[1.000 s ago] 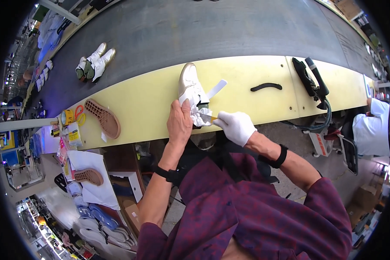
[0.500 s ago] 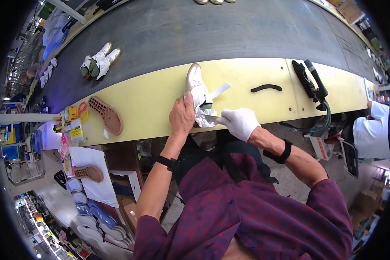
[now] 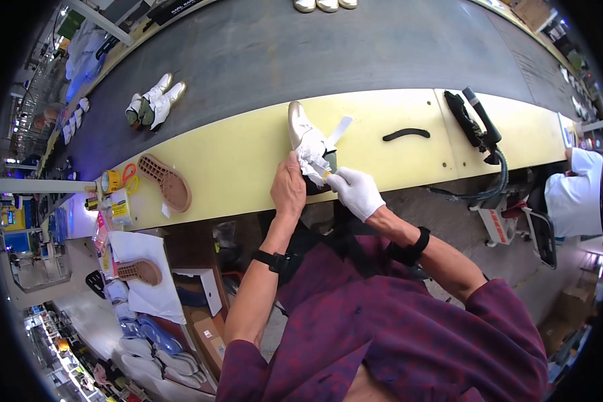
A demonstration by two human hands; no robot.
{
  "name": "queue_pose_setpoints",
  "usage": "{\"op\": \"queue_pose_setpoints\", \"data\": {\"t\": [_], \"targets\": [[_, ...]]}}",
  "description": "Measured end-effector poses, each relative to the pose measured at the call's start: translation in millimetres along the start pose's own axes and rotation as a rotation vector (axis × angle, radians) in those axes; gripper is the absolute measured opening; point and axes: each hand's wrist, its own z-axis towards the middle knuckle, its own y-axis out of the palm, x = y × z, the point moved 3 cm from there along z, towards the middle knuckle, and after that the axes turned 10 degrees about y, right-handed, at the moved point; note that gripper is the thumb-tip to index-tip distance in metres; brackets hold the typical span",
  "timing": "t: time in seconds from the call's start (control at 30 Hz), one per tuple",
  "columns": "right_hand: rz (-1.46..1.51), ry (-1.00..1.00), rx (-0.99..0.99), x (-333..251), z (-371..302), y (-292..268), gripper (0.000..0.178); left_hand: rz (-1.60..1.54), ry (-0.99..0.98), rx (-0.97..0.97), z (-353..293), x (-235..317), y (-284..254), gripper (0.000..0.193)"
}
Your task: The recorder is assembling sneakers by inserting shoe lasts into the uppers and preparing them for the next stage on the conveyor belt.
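Note:
A shoe point(image 3: 297, 119) with a gold toe and crumpled white wrapping point(image 3: 313, 155) lies at the bench's near edge, toe pointing away. My bare left hand point(image 3: 289, 186) is closed on the left side of its heel end. On the opposite side, my right hand point(image 3: 357, 192), in a white glove, pinches a small tool with a yellow part point(image 3: 326, 175) against the wrapping. Its kind is mostly hidden by the fingers. A white strip point(image 3: 340, 130) sticks out to the shoe's right. Dark and green material shows at the shoe's opening.
A brown sole point(image 3: 164, 182), red-handled scissors point(image 3: 128, 175) and a tape roll point(image 3: 110, 181) lie left on the yellow bench. To the right are a black curved strip point(image 3: 406, 134) and a black corded tool point(image 3: 481, 120). Shoes point(image 3: 155, 102) stand on the dark belt beyond. A person point(image 3: 575, 197) sits far right.
My right hand has moved left and slightly forward, closer to the shoe. The wrapping is bunched further forward and left, baring more of the dark heel end. My left hand has shifted slightly right.

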Motion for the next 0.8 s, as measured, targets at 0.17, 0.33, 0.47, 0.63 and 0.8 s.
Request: {"op": "queue_pose_setpoints", "data": {"t": [0.17, 0.33, 0.47, 0.63, 0.8], "targets": [[0.039, -0.018, 0.052, 19, -11, -14, 0.032, 0.261, 0.088, -0.095, 0, 5, -2, 0.057], [-0.101, -0.046, 0.059, 35, -17, -25, 0.031, 0.138, 0.147, -0.038, -2, 9, 1, 0.057], [-0.179, -0.048, 0.038, 39, -18, -35, 0.031, 0.232, 0.211, -0.095, -9, 24, 5, 0.069], [-0.294, -0.073, 0.026, 54, -23, -48, 0.032, 0.342, 0.188, -0.14, -11, 37, 12, 0.089], [-0.144, 0.059, 0.03, 60, -28, -54, 0.032, 0.408, 0.214, -0.093, -15, 36, 16, 0.086]]}}
